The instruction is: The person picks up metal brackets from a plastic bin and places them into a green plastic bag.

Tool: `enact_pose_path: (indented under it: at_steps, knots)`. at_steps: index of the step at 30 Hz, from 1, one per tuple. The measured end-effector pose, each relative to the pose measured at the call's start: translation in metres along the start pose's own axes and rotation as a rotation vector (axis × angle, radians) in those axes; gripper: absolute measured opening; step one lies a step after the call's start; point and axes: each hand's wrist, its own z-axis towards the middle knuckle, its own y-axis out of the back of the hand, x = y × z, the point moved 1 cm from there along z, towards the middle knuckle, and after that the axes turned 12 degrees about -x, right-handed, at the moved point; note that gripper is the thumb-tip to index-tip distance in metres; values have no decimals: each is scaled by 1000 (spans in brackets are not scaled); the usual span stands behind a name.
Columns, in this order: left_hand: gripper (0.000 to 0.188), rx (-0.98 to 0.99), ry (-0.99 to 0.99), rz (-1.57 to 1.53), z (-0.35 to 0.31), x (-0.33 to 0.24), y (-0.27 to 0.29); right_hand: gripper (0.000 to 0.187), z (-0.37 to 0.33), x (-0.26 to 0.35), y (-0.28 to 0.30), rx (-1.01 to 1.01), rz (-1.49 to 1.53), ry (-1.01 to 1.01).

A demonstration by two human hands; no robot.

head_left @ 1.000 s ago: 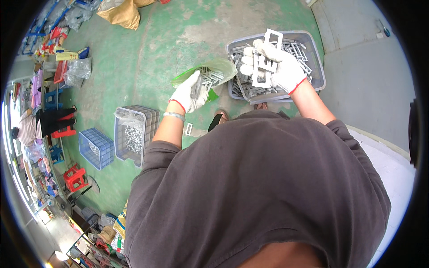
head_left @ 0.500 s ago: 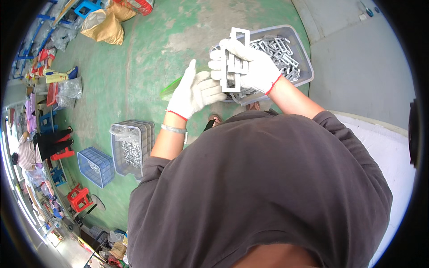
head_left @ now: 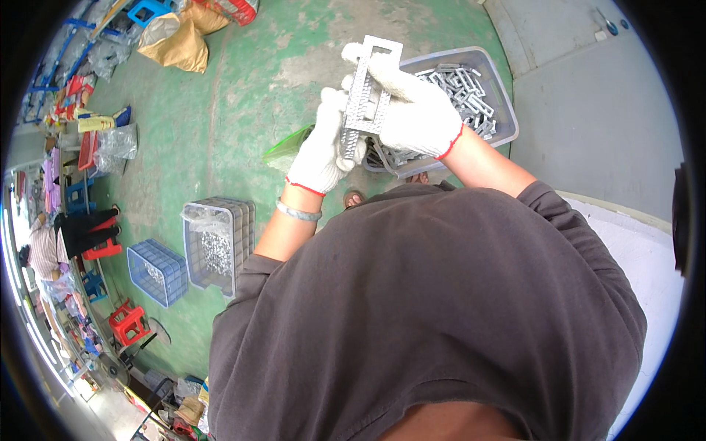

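Both my hands wear white knit gloves with red cuffs. My right hand [head_left: 423, 117] is closed round silvery rectangular metal frames [head_left: 359, 110], its thumb across the front one. They are tilted, and their layered side edges show ridges. My left hand [head_left: 323, 151] has its fingers closed about the lower left end of the same frames; part of its grip is hidden behind them. Below and to the right of my hands, a grey plastic bin [head_left: 510, 110] holds many similar loose frames [head_left: 467, 92]. A green-edged object [head_left: 287, 147] lies left of the bin, partly behind my left hand.
Left on the green floor stand a grey crate [head_left: 246, 228] and a blue crate [head_left: 176, 283], both with small metal parts. Yellowish sacks [head_left: 173, 44] lie at the far left. Red stools [head_left: 126, 323] and a person [head_left: 55, 246] are by the left benches. A grey panel [head_left: 588, 103] borders the right.
My left hand has moved right and up from an open pose and closed on the frames' lower end. The frames have tilted and moved slightly left, showing their stacked edges.
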Motion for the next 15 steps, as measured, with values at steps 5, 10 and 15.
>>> enact_pose_path:
  at_steps: [5,10,15]
  knots:
    - [49,-105,59,162,-4,-6,1,44,-2,6,-1,-36,-52,45]
    - [45,121,190,-275,-2,1,23,40,-8,13,-22,-127,-66,64]
    - [58,-11,156,-402,-3,-3,19,40,-7,24,-17,-86,-57,3]
